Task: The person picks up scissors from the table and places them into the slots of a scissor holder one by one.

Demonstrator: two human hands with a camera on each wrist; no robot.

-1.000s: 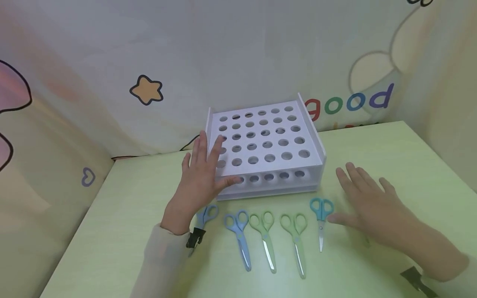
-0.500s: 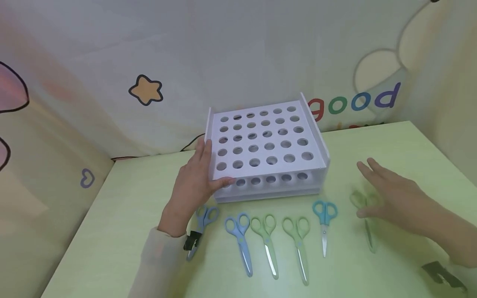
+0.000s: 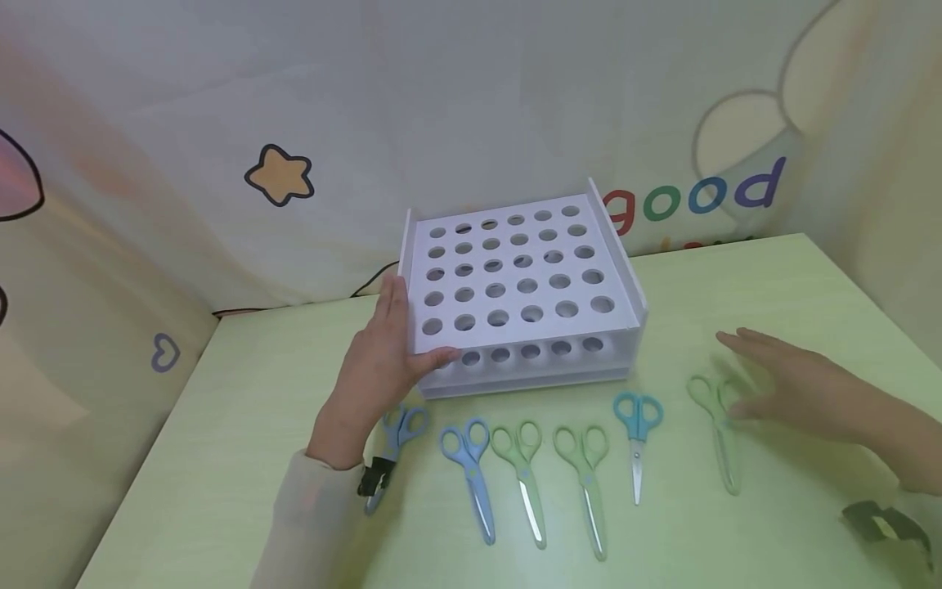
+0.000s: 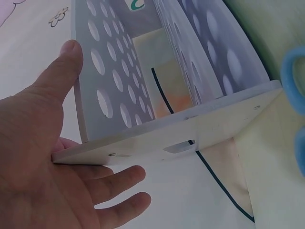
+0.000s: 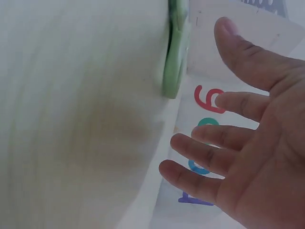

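Note:
A white rack (image 3: 481, 306) with rows of round holes stands at the back of the table. My left hand (image 3: 368, 368) rests at its front left corner, thumb at the front edge and straight fingers along the side panel (image 4: 143, 148). My right hand (image 3: 817, 401) is spread loosely over the rightmost green scissors (image 3: 724, 458), holding nothing. In the right wrist view, their green handle (image 5: 173, 71) lies beyond the thumb. Leftward lie small teal scissors (image 3: 636, 425), two green scissors (image 3: 589, 483) (image 3: 528, 495) and blue scissors (image 3: 477, 483). More blue scissors (image 3: 400, 433) are partly hidden by my left wrist.
A printed cloth (image 3: 471, 106) hangs behind and beside the light green table (image 3: 257, 442). The rack's back stands close to it. A dark cord (image 3: 375, 278) runs behind the rack's left side.
My left hand has come down from above the rack to its left side. The right hand has moved right, and the rightmost green scissors now show more.

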